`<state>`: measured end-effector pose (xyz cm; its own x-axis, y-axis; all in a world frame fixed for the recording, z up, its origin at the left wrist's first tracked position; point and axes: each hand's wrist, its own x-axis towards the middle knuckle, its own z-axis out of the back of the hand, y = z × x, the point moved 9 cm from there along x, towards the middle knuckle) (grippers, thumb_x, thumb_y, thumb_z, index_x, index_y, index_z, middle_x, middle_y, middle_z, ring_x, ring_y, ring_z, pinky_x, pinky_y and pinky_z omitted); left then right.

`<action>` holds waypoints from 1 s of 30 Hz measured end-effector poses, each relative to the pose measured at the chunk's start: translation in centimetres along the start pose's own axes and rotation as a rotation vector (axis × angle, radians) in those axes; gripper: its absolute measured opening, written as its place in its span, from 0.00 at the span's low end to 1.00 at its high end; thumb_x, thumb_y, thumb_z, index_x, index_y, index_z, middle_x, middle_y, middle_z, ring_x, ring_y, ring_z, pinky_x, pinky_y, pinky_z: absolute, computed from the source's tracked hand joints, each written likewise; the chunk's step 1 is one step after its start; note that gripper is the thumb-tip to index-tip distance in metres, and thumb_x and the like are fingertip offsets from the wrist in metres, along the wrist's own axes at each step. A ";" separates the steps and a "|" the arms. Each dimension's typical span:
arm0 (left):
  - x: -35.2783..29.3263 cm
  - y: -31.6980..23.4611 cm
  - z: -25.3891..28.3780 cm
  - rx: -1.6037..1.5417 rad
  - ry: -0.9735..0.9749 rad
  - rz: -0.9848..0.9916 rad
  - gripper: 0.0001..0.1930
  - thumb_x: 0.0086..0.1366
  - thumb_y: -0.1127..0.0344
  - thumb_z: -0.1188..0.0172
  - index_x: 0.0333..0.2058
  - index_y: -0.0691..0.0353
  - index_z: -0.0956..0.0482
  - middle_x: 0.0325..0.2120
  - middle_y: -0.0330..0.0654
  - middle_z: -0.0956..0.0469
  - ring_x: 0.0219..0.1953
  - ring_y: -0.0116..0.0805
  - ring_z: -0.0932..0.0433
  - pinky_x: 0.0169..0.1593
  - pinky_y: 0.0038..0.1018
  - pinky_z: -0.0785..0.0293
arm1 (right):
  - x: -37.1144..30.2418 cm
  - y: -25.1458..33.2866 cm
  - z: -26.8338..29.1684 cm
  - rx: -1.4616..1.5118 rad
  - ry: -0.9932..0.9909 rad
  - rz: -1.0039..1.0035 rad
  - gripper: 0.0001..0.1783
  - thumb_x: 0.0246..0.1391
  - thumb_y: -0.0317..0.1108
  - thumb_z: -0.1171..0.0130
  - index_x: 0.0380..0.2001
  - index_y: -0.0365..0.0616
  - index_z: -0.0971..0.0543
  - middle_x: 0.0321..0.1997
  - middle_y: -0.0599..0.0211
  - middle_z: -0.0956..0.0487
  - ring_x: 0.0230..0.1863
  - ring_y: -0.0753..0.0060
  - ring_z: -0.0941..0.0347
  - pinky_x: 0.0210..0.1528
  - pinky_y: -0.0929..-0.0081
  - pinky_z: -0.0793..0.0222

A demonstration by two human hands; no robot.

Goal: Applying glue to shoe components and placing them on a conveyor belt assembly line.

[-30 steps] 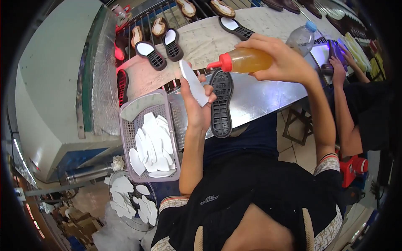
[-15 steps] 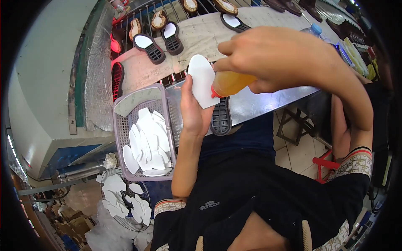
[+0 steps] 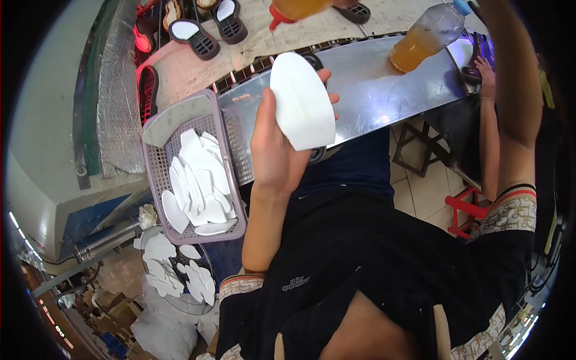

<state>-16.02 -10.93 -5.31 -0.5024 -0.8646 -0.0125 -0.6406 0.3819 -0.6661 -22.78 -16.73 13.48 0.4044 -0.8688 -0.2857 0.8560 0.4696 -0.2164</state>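
Observation:
A white insole piece [image 3: 303, 102], rounded at one end and cut straight at the other, rests in my left hand [image 3: 276, 150]. The thumb lies along its edge and the fingers hold it from behind. Behind that hand, a dark shoe sole [image 3: 318, 155] on the metal tabletop is mostly hidden. At the top edge hangs a squeeze bottle [image 3: 303, 8] of amber liquid, its red nozzle tilted down. My right forearm [image 3: 516, 90] reaches up on the right. My right hand is almost wholly cut off by the top edge, on the squeeze bottle.
A lilac basket [image 3: 229, 157] of white insole pieces stands left, above a wire basket [image 3: 207, 264] holding more. Dark soles [image 3: 195, 39] lie on the cloth-covered surface [image 3: 258, 36]. On the metal tabletop [image 3: 372, 96] is a blue-capped bottle [image 3: 429, 36]. Another person's hand [image 3: 486, 78] is at right.
My right hand has lifted the squeeze bottle off the insole piece, up and away to the top edge. The left hand still holds the piece, turned somewhat. The view has shifted.

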 end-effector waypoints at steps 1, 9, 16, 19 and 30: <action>-0.2 0.1 -0.1 -0.058 0.000 -0.012 0.27 0.70 0.52 0.71 0.60 0.62 0.46 0.55 0.58 0.38 0.51 0.51 0.30 0.51 0.43 0.32 | 0.6 -1.7 -0.6 0.039 -0.052 -0.051 0.20 0.36 0.36 0.40 0.34 0.33 0.22 0.22 0.61 0.23 0.21 0.70 0.27 0.21 0.78 0.33; 0.3 0.1 9.5 0.874 -0.381 -0.120 0.31 0.56 0.63 0.38 0.56 0.68 0.36 0.49 0.52 0.31 0.46 0.39 0.26 0.47 0.30 0.29 | -1.3 -6.0 -24.7 1.371 -1.303 -0.186 0.27 0.41 0.35 0.30 0.44 0.41 0.30 0.36 0.69 0.25 0.36 0.77 0.28 0.41 0.78 0.31; 9.0 0.4 6.4 1.925 -0.277 -0.323 0.28 0.49 0.51 0.35 0.39 0.73 0.25 0.29 0.60 0.23 0.33 0.52 0.21 0.37 0.38 0.25 | -3.8 -3.6 -35.0 1.409 -1.135 -0.756 0.24 0.38 0.35 0.30 0.37 0.39 0.30 0.31 0.58 0.21 0.33 0.67 0.23 0.37 0.69 0.28; 11.4 3.2 6.3 2.166 -0.127 -0.151 0.26 0.48 0.50 0.35 0.32 0.71 0.26 0.28 0.58 0.23 0.31 0.55 0.22 0.36 0.40 0.25 | -4.0 -3.9 -34.2 1.298 -1.163 -0.752 0.25 0.37 0.36 0.29 0.37 0.39 0.30 0.31 0.57 0.21 0.33 0.63 0.23 0.36 0.69 0.28; 7.6 5.8 7.5 2.357 0.135 -0.247 0.30 0.54 0.54 0.39 0.49 0.71 0.33 0.45 0.49 0.32 0.45 0.49 0.31 0.43 0.39 0.29 | -5.0 -3.5 -34.2 1.312 -1.229 -0.814 0.25 0.37 0.36 0.30 0.37 0.38 0.30 0.30 0.54 0.21 0.32 0.59 0.22 0.36 0.69 0.28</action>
<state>-19.13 -17.72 -14.84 -0.6323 -0.7632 0.1333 0.7668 -0.6410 -0.0330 -38.83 -8.64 -16.27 -0.6660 -0.6732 0.3212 0.3591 0.0881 0.9291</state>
